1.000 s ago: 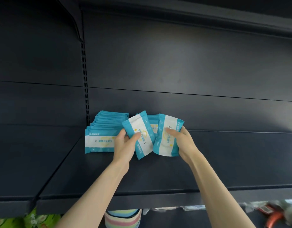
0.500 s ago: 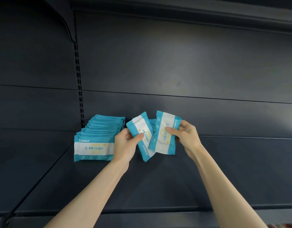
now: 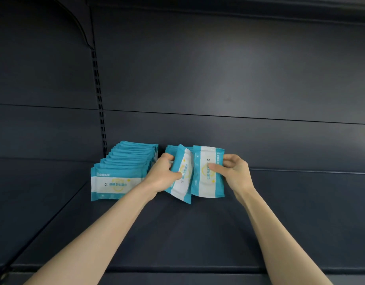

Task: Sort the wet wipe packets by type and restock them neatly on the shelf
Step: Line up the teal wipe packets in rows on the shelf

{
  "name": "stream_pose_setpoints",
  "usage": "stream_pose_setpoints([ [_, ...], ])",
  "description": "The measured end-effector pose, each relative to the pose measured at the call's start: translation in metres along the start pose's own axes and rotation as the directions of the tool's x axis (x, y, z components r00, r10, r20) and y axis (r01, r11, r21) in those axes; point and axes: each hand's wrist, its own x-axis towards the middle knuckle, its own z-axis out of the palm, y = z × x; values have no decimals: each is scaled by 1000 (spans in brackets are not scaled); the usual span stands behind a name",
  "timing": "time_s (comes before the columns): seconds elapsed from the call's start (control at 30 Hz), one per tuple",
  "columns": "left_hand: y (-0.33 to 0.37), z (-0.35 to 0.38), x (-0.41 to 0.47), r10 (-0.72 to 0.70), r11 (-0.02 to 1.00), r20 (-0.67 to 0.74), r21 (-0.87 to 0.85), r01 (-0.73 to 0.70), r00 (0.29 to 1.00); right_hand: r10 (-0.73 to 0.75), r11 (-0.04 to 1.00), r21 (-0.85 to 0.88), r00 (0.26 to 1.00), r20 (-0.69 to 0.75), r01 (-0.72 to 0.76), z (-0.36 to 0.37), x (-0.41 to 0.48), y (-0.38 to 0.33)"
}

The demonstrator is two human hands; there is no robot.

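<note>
Surface: a dark matte shelf (image 3: 198, 233) is running wide under a dark back panel (image 3: 218, 68), with a slotted upright (image 3: 98, 95) at the far left.
Axis: both held packets are standing on end; the left packet (image 3: 182, 182) is leaning top-right and the right packet (image 3: 206, 179) is nearly vertical.
Look: teal ends, a white middle band and a yellow ring.
Left hand (image 3: 163, 175): gripping the left packet, thumb on its face.
Right hand (image 3: 233, 173): pinching the right packet's right edge.
Place: mid-shelf, the two touching, just right of the row of packets (image 3: 120, 182).

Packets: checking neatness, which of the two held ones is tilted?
The left packet, in the left hand: it leans; the right packet stands straight.
</note>
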Motion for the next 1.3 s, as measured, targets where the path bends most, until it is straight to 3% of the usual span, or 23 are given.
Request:
stream_pose_setpoints([
  [0.2,6,-1,23,169,936,-33,318,-150,985,-59,989,-136,997,-42,53,-3,5,5],
  [0.57,-13,14,52,415,651,-94,726,-223,905,-84,962,-264,996,-36,71,-2,8,10],
  [0.67,-16,14,42,481,720,-117,619,-315,869,-109,956,-274,994,-4,104,-2,7,9],
  [0.77,-11,13,25,407,874,38,276,-401,913,-100,973,-198,989,110,120,2,2,6],
  [0.87,-4,7,19,383,883,124,241,-402,916,-93,984,-131,976,196,120,8,-2,3],
  [0.93,-1,1,18,413,840,103,341,-422,905,-62,977,-187,973,220,105,9,-2,4],
  [1.03,-2,-6,16,393,790,57,489,-368,918,-1,908,-406,970,243,102,9,2,8],
  [1.13,-3,-9,13,341,729,18,626,-276,940,-63,838,-529,987,148,132,16,11,7],
  [1.3,-5,1,24,369,443,12,876,-188,929,-184,758,-616,977,110,212,34,25,14],
])
